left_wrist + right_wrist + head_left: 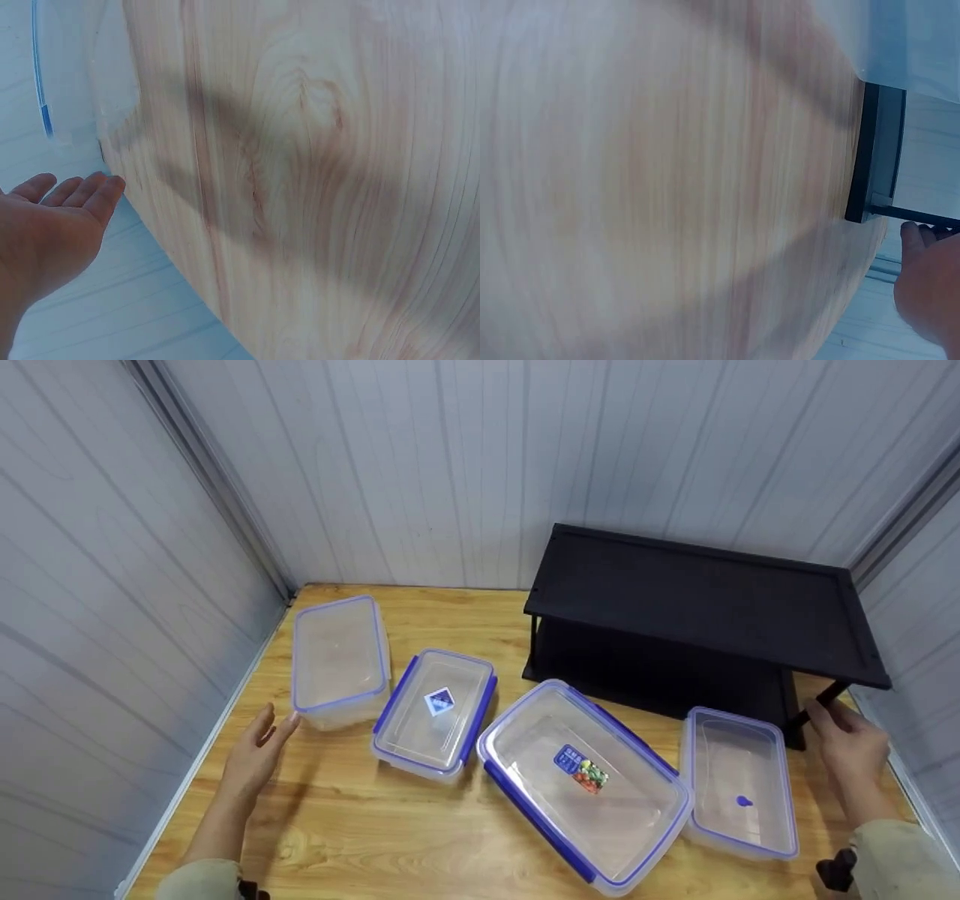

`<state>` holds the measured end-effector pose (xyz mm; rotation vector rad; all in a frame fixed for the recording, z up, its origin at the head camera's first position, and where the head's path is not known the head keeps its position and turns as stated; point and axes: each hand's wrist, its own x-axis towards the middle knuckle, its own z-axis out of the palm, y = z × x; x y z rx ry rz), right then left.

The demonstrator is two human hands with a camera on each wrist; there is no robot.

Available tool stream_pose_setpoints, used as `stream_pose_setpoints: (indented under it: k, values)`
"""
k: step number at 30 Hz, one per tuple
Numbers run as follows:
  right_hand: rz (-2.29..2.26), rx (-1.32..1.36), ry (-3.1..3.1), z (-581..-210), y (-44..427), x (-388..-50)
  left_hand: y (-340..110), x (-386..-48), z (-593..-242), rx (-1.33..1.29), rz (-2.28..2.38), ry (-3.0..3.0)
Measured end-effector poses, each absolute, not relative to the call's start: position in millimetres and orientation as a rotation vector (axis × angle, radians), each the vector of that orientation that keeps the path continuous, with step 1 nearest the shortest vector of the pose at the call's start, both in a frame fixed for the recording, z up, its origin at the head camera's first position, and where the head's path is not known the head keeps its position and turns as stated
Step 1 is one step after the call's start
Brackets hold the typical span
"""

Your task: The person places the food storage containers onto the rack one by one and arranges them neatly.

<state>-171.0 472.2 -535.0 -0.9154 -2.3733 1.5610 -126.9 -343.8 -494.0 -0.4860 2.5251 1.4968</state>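
A black two-tier rack (705,600) stands at the back right. My right hand (851,750) pinches its front right post (825,694); in the right wrist view the fingers of that hand (930,277) are curled at the post (915,216). My left hand (255,757) is raised with relaxed fingers beside the near left corner of a clear container (337,656); whether they touch, I cannot tell. In the left wrist view the hand (56,232) holds nothing, palm up, below the container (75,67).
Three more lidded containers lie across the table (360,840): one with a diamond label (465,682), a large one with a picture label (637,802), and one with a blue valve (739,765) near the rack. Panelled walls (420,472) enclose the back and sides.
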Motion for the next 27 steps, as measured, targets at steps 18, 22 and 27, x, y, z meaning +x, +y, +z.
stream_pose_setpoints:
  k: [18,22,27]
  values:
    - [1.629,-0.908,-2.316,-533.6,472.5,-172.3,-345.9,-140.0,-505.6,-0.697,2.165,1.921]
    - [1.598,-0.891,-2.330,-532.9,473.8,-173.0,-343.7,-143.6,-509.8,-0.766,2.262,1.786]
    - [1.468,-0.927,-2.405,-535.2,473.0,-174.1,-344.0,-150.5,-507.5,-0.872,2.406,1.572]
